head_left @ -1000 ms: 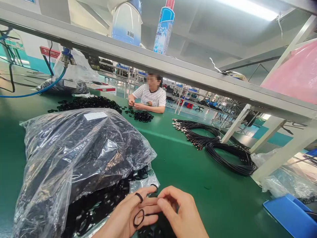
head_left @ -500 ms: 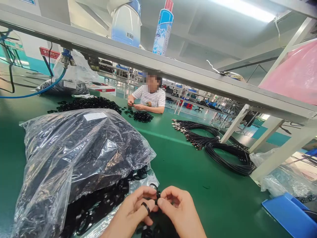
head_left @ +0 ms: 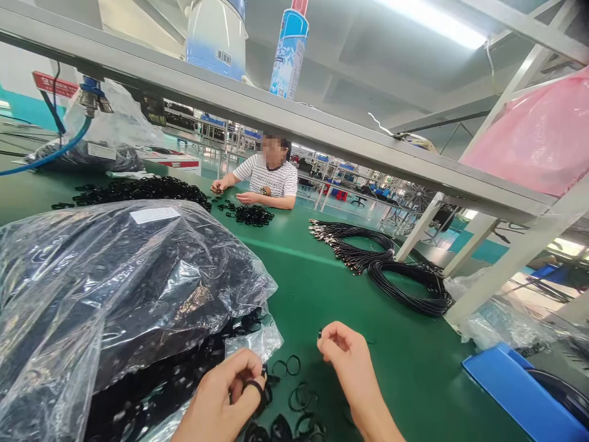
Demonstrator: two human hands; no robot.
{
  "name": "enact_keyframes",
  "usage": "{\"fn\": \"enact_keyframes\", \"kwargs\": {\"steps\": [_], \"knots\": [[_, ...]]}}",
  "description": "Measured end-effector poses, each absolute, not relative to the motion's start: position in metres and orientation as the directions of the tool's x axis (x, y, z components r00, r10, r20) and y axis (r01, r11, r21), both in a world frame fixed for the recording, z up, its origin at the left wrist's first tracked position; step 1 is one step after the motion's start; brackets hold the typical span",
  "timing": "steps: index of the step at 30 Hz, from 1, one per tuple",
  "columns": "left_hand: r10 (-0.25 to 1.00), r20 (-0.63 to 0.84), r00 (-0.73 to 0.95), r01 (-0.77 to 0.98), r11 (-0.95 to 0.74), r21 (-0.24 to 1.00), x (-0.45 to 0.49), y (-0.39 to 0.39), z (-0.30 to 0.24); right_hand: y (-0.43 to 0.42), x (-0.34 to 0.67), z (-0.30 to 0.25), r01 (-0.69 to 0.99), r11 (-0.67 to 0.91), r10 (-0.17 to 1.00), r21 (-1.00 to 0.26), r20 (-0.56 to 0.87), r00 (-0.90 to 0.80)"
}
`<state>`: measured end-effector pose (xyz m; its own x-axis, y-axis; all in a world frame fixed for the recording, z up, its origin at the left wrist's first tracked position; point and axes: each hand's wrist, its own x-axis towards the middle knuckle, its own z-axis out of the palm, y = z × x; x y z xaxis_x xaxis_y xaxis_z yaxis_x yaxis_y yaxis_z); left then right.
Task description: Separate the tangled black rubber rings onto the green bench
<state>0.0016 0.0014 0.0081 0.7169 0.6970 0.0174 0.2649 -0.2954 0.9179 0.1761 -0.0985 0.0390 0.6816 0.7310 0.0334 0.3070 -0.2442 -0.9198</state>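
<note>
Several black rings [head_left: 281, 428] look light and bendy, best gripped by the rim. The left hand [head_left: 225, 393] pinches some; the right hand [head_left: 348, 359] pinches 1 black piece [head_left: 319, 335].

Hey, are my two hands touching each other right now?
Apart. The head view shows the left hand and right hand with green tabletop and loose black rings visible between them.

The plastic bag [head_left: 184, 258] runs off the left edge. Lower centre, the right hand [head_left: 347, 356] mostly hides a black piece [head_left: 319, 334].
</note>
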Motion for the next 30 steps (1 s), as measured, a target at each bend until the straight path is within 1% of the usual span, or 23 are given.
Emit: {"fn": "enact_keyframes", "kwargs": {"steps": [1, 3, 4, 5, 7, 9, 11, 14, 17, 19, 21, 23, 25, 27, 30], "knots": [[0.680, 0.041, 0.732, 0.271, -0.345, 0.899, 0.001, 0.001, 0.010, -0.100, 0.179, 0.040, 0.324, -0.261, 0.777, -0.909, 0.001, 0.629], [0.626, 0.090, 0.774, 0.247, -0.430, 0.868, 0.001, 0.001, 0.013, -0.102, 0.181, 0.041, 0.417, -0.309, 0.870, -0.855, -0.077, 0.487], [0.602, 0.119, 0.789, 0.219, -0.458, 0.862, 0.001, 0.001, 0.014, -0.102, 0.181, 0.041, 0.472, -0.335, 0.889, -0.815, -0.107, 0.445], [0.587, 0.148, 0.796, 0.189, -0.472, 0.861, 0.000, 0.001, 0.015, -0.102, 0.180, 0.042, 0.520, -0.358, 0.892, -0.776, -0.118, 0.437], [0.578, 0.195, 0.793, 0.133, -0.476, 0.869, -0.001, 0.001, 0.015, -0.102, 0.178, 0.045, 0.564, -0.376, 0.876, -0.735, -0.085, 0.474], [0.585, 0.225, 0.779, 0.103, -0.474, 0.875, -0.002, 0.001, 0.016, -0.103, 0.175, 0.049, 0.549, -0.349, 0.877, -0.759, -0.058, 0.477], [0.574, 0.231, 0.785, 0.094, -0.480, 0.872, -0.002, 0.001, 0.017, -0.104, 0.168, 0.053, 0.514, -0.289, 0.901, -0.808, -0.048, 0.432], [0.531, 0.206, 0.822, 0.092, -0.481, 0.872, -0.003, 0.000, 0.022, -0.105, 0.151, 0.058, 0.484, -0.186, 0.935, -0.855, -0.003, 0.355], [0.494, 0.173, 0.852, 0.099, -0.477, 0.873, -0.005, -0.003, 0.027, -0.104, 0.135, 0.059, 0.489, -0.102, 0.967, -0.866, 0.028, 0.252], [0.514, 0.174, 0.840, 0.126, -0.496, 0.859, -0.006, -0.004, 0.029, -0.103, 0.131, 0.059, 0.518, -0.127, 0.965, -0.846, 0.015, 0.261], [0.557, 0.179, 0.811, 0.188, -0.537, 0.822, -0.006, -0.005, 0.028, -0.103, 0.134, 0.058, 0.554, -0.186, 0.946, -0.811, 0.004, 0.324], [0.555, 0.198, 0.808, 0.221, -0.597, 0.771, -0.006, -0.006, 0.025, -0.102, 0.141, 0.057, 0.580, -0.209, 0.930, -0.787, 0.024, 0.367], [0.483, 0.234, 0.844, 0.181, -0.666, 0.724, -0.004, -0.007, 0.018, -0.099, 0.147, 0.056, 0.580, -0.192, 0.915, -0.792, 0.069, 0.397], [0.364, 0.240, 0.900, 0.102, -0.711, 0.696, 0.000, -0.007, 0.009, -0.093, 0.149, 0.057, 0.567, -0.189, 0.903, -0.802, 0.085, 0.421], [0.190, 0.217, 0.958, -0.016, -0.716, 0.698, 0.005, -0.008, -0.004, -0.073, 0.144, 0.059, 0.606, -0.170, 0.913, -0.777, 0.107, 0.394]]}}
